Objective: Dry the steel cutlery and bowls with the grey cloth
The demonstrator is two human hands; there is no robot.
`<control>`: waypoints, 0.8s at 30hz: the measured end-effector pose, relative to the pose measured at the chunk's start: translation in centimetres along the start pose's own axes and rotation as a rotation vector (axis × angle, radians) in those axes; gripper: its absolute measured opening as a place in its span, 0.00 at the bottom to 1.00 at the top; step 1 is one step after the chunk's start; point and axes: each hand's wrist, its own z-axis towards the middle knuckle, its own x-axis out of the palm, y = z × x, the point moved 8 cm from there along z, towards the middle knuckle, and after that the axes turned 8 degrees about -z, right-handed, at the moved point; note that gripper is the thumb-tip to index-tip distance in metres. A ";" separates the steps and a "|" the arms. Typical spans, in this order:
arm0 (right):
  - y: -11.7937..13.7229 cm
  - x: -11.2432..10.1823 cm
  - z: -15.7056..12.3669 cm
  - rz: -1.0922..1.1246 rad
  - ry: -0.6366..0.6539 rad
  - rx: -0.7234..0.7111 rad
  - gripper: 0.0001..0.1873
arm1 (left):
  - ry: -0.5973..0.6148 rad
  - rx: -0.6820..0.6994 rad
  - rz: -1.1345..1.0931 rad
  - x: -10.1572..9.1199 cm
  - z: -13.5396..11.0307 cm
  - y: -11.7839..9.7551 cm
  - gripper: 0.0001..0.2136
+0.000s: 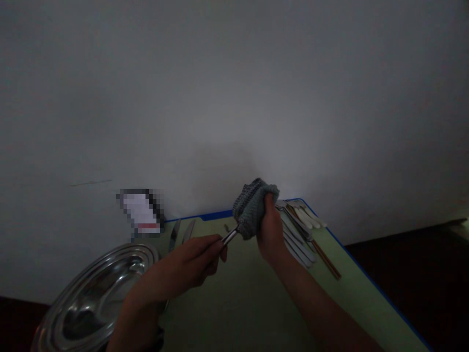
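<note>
Right of the round, shiny, divided steel dish (122, 288), I have the left hand (198, 259) closed, fingers pinching a slim silver metal utensil (229, 236) above the pale green, blue-edged counter (242, 303). Its far end disappears into a grey textured cloth (252, 212), gripped by my right hand (271, 232), thumb pressed on it, other fingers hidden. Beyond lie silver cutlery (299, 250), brown sticks (327, 260) and white handles (303, 217).

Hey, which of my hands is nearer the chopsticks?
Right. Your right hand is left of the chopsticks, with cutlery between; your left hand is farther left.
</note>
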 end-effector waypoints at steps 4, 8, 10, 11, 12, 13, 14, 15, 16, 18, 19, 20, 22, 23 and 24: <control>2.2 -1.7 1.1 0.024 -0.145 -0.025 0.22 | 0.041 0.003 -0.042 0.1 -0.6 -0.1 0.19; 3.9 -2.2 1.3 0.107 -0.195 -0.084 0.20 | 0.051 0.029 -0.062 0.1 -0.5 -0.4 0.18; 3.8 -2.1 1.2 0.118 -0.191 -0.072 0.19 | 0.058 0.028 -0.063 0.1 -0.5 -0.3 0.18; 3.6 -2.0 1.1 0.107 -0.191 -0.058 0.19 | 0.053 0.028 -0.060 0.0 -0.6 -0.3 0.18; 3.3 -1.9 1.0 0.088 -0.196 -0.039 0.19 | 0.042 0.031 -0.058 -0.1 -0.7 -0.3 0.19; 2.9 -1.9 0.8 0.069 -0.209 -0.015 0.19 | 0.025 0.035 -0.059 -0.3 -0.8 -0.2 0.18; 2.5 -1.9 0.5 0.053 -0.224 0.010 0.19 | 0.011 0.038 -0.060 -0.4 -1.0 -0.2 0.18; 2.0 -1.8 0.2 0.041 -0.237 0.032 0.20 | 0.001 0.042 -0.058 -0.5 -1.1 -0.2 0.18; 1.6 -1.7 -0.1 0.025 -0.243 0.049 0.20 | -0.008 0.047 -0.054 -0.6 -1.2 -0.3 0.18; 1.0 -1.2 -0.7 -0.018 -0.225 0.072 0.23 | -0.024 0.057 -0.042 -0.8 -1.3 -0.4 0.18; 0.7 -0.9 -1.0 -0.043 -0.213 0.082 0.24 | -0.032 0.062 -0.034 -0.9 -1.3 -0.5 0.18; 0.4 -0.7 -1.3 -0.066 -0.203 0.092 0.25 | -0.042 0.068 -0.025 -1.0 -1.3 -0.6 0.17; 0.0 -0.5 -1.8 -0.095 -0.207 0.115 0.26 | -0.059 0.075 -0.008 -1.1 -1.1 -0.7 0.17; -0.3 -0.5 -2.1 -0.102 -0.214 0.124 0.26 | -0.060 0.077 -0.002 -1.0 -1.0 -0.7 0.17; -0.5 -0.3 -2.5 -0.112 -0.214 0.132 0.25 | -0.064 0.079 -0.001 -1.0 -0.9 -0.7 0.16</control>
